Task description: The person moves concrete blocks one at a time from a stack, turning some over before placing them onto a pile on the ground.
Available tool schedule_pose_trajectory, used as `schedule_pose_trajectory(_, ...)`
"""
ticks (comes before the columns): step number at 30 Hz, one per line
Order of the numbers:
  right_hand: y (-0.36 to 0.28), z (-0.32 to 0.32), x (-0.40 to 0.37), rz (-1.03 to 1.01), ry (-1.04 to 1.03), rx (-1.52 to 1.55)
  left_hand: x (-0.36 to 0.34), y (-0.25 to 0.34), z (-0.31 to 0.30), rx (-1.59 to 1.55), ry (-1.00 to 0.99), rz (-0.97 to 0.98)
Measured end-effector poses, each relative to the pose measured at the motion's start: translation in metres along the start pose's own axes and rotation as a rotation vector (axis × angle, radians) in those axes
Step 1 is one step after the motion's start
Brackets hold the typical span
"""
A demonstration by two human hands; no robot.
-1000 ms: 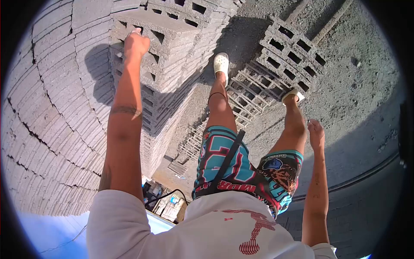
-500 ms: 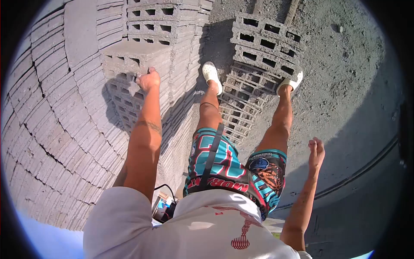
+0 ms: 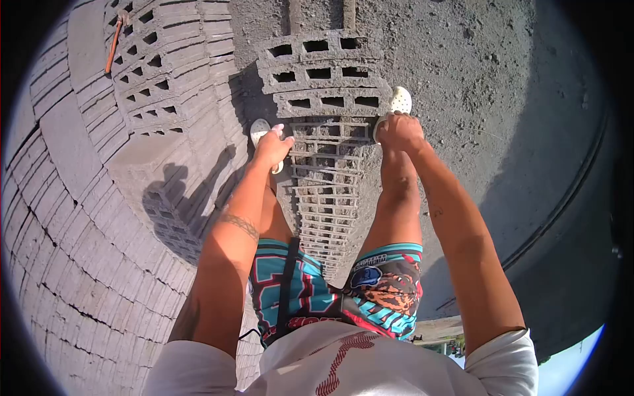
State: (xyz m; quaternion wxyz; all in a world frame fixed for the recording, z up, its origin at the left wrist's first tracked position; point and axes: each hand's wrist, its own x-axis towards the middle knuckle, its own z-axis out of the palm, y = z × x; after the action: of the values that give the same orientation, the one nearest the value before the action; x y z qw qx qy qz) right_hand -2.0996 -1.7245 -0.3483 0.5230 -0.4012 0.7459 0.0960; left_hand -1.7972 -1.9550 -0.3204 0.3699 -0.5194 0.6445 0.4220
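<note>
Grey hollow concrete blocks (image 3: 320, 86) lie between my feet in a row, with the nearest ones showing their open cells. My left hand (image 3: 272, 148) hangs over my left shoe, just left of the row, its thumb and fingers apart and nothing in them. On the other side my right hand (image 3: 400, 132) is above my right shoe, fingers curled in, with no object showing in it. Both hands appear apart from the blocks, though the exact gap is hard to judge. The fingertips of the right hand are partly hidden.
A tall stack of concrete blocks (image 3: 86, 218) rises along my left, with my shadow falling on it. A tool with an orange handle (image 3: 113, 46) rests on the stack. White clogs (image 3: 401, 100) are on my feet. Gravelly ground (image 3: 456, 86) spreads to the right.
My left hand has left the block stack and moved right and down toward the row between my feet. My right hand has swung inward from the right side. The view has shifted.
</note>
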Motion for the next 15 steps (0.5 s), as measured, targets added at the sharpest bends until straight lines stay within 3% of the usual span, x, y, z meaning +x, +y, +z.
schedule_pose_trajectory(1, 0.001, -0.001, 0.022, 0.009, 0.011, 0.014, 0.010, 0.012, -0.010, -0.026, 0.092, -0.044)
schedule_pose_trajectory(3, 0.005, -0.005, 0.067, 0.193, 0.093, 0.322, 0.046, 0.007, -0.023, -0.141, 0.173, -0.130)
schedule_pose_trajectory(5, 0.019, 0.011, 0.108, 0.239, 0.272, 0.377, 0.092, -0.009, -0.031, -0.132, 0.282, -0.178)
schedule_pose_trajectory(6, 0.012, 0.011, 0.119, 0.261, 0.268, 0.383, 0.118, -0.019, -0.034, -0.127, 0.299, -0.175)
schedule_pose_trajectory(9, 0.008, 0.009, 0.154, 0.261, 0.264, 0.691, 0.180, -0.022, -0.040, -0.441, 0.272, -0.151)
schedule_pose_trajectory(11, 0.026, 0.047, 0.196, 0.162, 0.159, 0.556, 0.209, -0.021, -0.031, -0.546, 0.183, -0.175)
schedule_pose_trajectory(12, -0.003, 0.013, 0.162, 0.164, 0.131, 0.808, 0.215, -0.022, -0.032, -0.442, 0.128, -0.254)
schedule_pose_trajectory(14, -0.002, 0.034, 0.178, 0.297, 0.214, 0.645, 0.243, -0.031, -0.023, -0.336, 0.052, -0.292)
schedule_pose_trajectory(15, -0.005, 0.031, 0.185, 0.396, 0.315, 0.493, 0.253, -0.041, -0.013, -0.340, 0.177, -0.302)
